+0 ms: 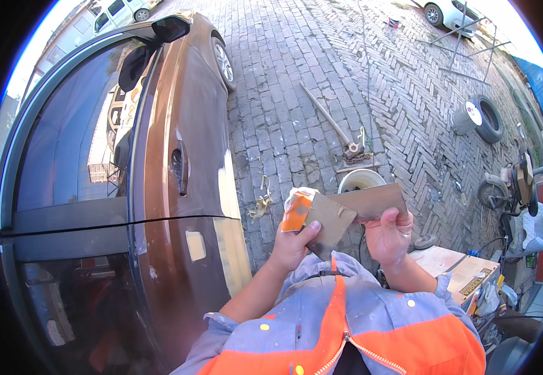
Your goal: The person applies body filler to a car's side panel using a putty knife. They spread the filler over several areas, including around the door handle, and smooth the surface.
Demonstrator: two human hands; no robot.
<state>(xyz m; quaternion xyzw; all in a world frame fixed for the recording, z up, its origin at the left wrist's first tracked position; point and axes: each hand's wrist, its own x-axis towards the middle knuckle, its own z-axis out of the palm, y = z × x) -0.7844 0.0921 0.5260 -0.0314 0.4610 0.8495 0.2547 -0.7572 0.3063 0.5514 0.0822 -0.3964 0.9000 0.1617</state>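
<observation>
My left hand (291, 245) is closed, its thumb pressed on a flat grey plate (334, 220) that looks like a putty scraper. An orange and white piece (296, 211) shows at the same hand; whether it is a handle or a packet I cannot make out. In my right hand (389, 236) is a rectangular brownish-grey flat plate (378, 200), gripped at its right end. The two plates meet or overlap in front of my chest. To my left stands a brown car (184, 262), with a pale filler patch (196, 245) and a cream strip (234, 259) on its side.
Beyond my hands stands a white bucket (362, 180). A long-handled tool (326, 112) lies on the brick paving. Farther right are a tyre (489, 119) and a pail (465, 117). A board (450, 265) and assorted clutter sit at my right.
</observation>
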